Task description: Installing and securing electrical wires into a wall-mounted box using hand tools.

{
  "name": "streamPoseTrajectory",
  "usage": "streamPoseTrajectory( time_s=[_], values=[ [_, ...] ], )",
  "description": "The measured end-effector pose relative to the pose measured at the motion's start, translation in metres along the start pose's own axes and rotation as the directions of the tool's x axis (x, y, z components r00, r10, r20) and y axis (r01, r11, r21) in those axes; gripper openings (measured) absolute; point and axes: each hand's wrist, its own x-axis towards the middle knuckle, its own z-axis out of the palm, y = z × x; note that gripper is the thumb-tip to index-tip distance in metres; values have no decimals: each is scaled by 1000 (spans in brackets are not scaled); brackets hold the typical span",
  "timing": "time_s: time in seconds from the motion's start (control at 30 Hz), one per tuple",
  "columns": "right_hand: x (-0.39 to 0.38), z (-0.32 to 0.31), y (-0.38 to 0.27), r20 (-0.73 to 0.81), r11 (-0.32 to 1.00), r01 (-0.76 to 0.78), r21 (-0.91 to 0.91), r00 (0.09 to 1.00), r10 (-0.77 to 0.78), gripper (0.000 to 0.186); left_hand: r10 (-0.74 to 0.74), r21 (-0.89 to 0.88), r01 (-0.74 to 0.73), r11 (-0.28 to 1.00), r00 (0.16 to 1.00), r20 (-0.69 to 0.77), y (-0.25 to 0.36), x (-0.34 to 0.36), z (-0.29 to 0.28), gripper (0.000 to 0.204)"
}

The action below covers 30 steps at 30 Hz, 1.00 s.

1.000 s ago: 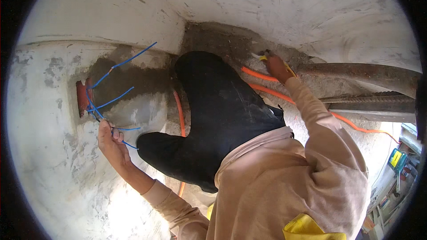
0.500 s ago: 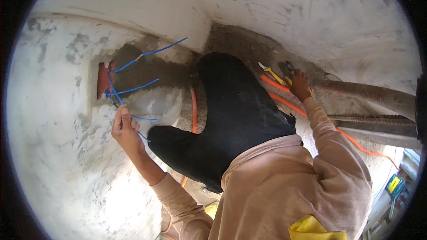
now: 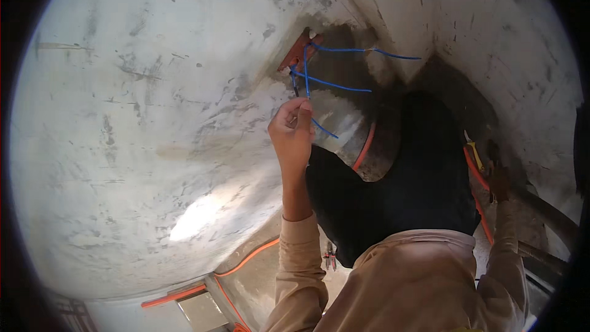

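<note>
Several blue wires (image 3: 341, 82) come out of a red recessed wall box (image 3: 298, 52) in the plastered wall. My left hand (image 3: 292, 126) pinches one of the blue wires between thumb and fingers just below the box, and an end of blue wire shows past the hand. On the floor at the right, my right hand (image 3: 499, 181) lies in shadow, closed around pliers with dark jaws (image 3: 493, 150); their handles are mostly covered by the hand. Beside it lies a yellow-handled tool (image 3: 474, 150) with a pale pointed tip.
Orange conduit (image 3: 480, 209) runs along the floor by my right arm, and another piece (image 3: 365, 146) rises between my dark-clothed knees. Dark bars (image 3: 547, 212) lie at the right. Pliers with red handles (image 3: 330, 258) rest behind my left knee. A grey box (image 3: 203, 312) stands lower left.
My view has swung left, so the wall box and both hands appear farther right. The left hand still pinches the blue wire; the right hand stays by the yellow-handled tool.
</note>
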Motion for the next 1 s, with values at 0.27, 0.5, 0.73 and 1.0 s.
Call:
streamPoseTrajectory(
  time_s=[0.27, 0.5, 0.73, 1.0],
  values=[
    [5, 9, 9, 401, 73, -411, 909, 909, 115, 40, -5, -14, 5, 1000, 1000, -14, 1, 2, -11, 26],
    [2, -137, -108, 314, -135, -287, 948, 909, 275, 42, 81, 174, -81, 981, 997, 9, 17, -4, -2, 24],
    [53, -332, -254, -179, 406, 257, 877, 959, -221, 51, 16, 213, -23, 977, 999, 34, 26, 1, -12, 25],
    [97, -344, -378, -498, 765, 532, 362, 804, -324, 36, -85, 150, 73, 986, 993, 81, 46, 11, -21, 23]
  ],
)
